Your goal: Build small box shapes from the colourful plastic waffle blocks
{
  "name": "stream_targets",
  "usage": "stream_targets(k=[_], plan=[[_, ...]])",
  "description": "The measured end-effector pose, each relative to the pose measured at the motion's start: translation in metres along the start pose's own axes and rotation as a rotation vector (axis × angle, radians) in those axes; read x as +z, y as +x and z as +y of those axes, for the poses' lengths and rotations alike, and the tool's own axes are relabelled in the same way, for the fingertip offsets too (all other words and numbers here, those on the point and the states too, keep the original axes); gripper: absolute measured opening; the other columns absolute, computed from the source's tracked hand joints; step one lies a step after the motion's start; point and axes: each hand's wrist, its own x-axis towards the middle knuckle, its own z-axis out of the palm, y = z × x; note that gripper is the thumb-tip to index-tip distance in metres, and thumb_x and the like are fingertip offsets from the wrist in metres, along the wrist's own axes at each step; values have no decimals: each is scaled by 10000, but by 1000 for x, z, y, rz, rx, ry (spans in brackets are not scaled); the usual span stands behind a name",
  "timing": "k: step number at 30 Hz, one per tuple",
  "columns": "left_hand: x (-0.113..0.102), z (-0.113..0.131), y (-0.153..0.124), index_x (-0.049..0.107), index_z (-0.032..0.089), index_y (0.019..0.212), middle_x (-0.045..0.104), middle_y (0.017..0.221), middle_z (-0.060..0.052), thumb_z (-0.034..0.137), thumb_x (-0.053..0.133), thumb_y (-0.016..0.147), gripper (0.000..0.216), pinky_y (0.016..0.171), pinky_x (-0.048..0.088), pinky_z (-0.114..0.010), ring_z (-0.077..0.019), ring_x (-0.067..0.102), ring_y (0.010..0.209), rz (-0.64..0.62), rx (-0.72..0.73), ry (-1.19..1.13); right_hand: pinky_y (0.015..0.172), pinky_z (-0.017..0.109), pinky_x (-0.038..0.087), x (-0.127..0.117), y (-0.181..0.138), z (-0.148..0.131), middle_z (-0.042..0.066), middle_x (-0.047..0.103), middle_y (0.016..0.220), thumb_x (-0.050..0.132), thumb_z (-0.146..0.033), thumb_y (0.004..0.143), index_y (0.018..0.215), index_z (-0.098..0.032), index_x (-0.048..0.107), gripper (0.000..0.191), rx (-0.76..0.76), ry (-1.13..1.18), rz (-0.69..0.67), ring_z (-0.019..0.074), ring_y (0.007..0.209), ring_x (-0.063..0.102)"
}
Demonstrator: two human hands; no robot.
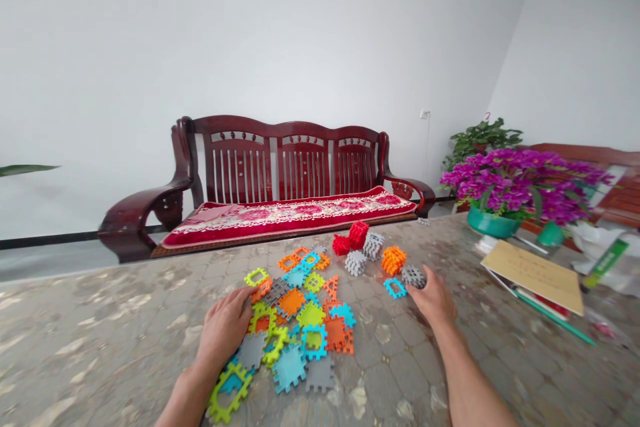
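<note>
Interlocking plastic puzzle tiles in lime, blue, orange and grey lie in a loose, overlapping spread on the table, among them a lime frame tile [230,392], a blue square tile [290,368] and an orange square tile [291,303]. At the spread's left edge, my left hand [225,321] has its fingertips closed on a small orange tile [262,289]. My right hand [434,299] grips a grey stack of tiles [413,275] between thumb and fingers. Just left of that thumb lies a small blue frame tile [395,288]. An orange stack [394,260] stands behind it.
Red stacks [358,234] and light grey stacks [356,263] stand toward the table's far edge. At right are purple flowers in a green pot [494,221], a brown envelope [533,273] and a green pencil [555,317]. A wooden bench [300,137] stands beyond the patterned table [125,333].
</note>
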Motion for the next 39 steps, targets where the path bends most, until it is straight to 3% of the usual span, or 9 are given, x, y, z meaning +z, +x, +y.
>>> stream_targets(k=[6,14,19,23,27,36,39], plan=[[1,-1,0,602,253,1243,641,1302,-39,242,324,926,422,1034,400,-364,-203,569,1215,-2,-8,-1,861,414,467,-6,-4,-5,98,635,1227,529,-503,811,1311,-248,574,563,-73,-11,89,307,1037,607],[1,0,-1,606,248,1236,642,1298,-47,240,331,922,418,1030,399,-373,-205,574,1202,-1,-9,-21,794,379,437,-2,-3,1,60,690,1158,543,-363,806,1253,-245,612,467,-39,55,186,278,935,597],[-1,2,-2,607,254,1237,635,1307,-47,233,338,917,420,1039,388,-382,-210,570,1205,-1,-13,-22,810,358,409,-2,-9,-6,78,702,1084,519,-296,804,1106,-221,685,353,-259,86,341,256,921,580],[-3,4,-3,609,262,1234,639,1300,-47,226,346,913,417,1035,387,-380,-208,576,1191,10,-15,-26,812,302,405,2,-23,-22,55,717,947,506,-248,832,955,-226,711,240,-518,117,176,209,881,591],[-2,4,-3,610,262,1234,639,1302,-43,217,344,912,420,1038,383,-380,-205,574,1192,16,-24,-36,856,300,419,14,-37,-37,60,708,949,529,-191,819,902,-229,724,215,-583,50,11,218,943,600],[2,3,-2,614,268,1219,643,1291,-28,210,363,897,412,1037,386,-370,-197,579,1181,29,-30,-67,934,330,449,35,-43,-57,64,704,1011,477,-113,800,964,-226,718,313,-661,235,-83,224,1007,609],[2,3,-2,614,274,1211,648,1280,-19,216,365,897,404,1032,387,-354,-188,581,1175,28,-33,-70,938,335,452,35,-43,-58,72,699,1023,453,-114,792,968,-213,704,323,-668,296,-55,219,1014,608]])
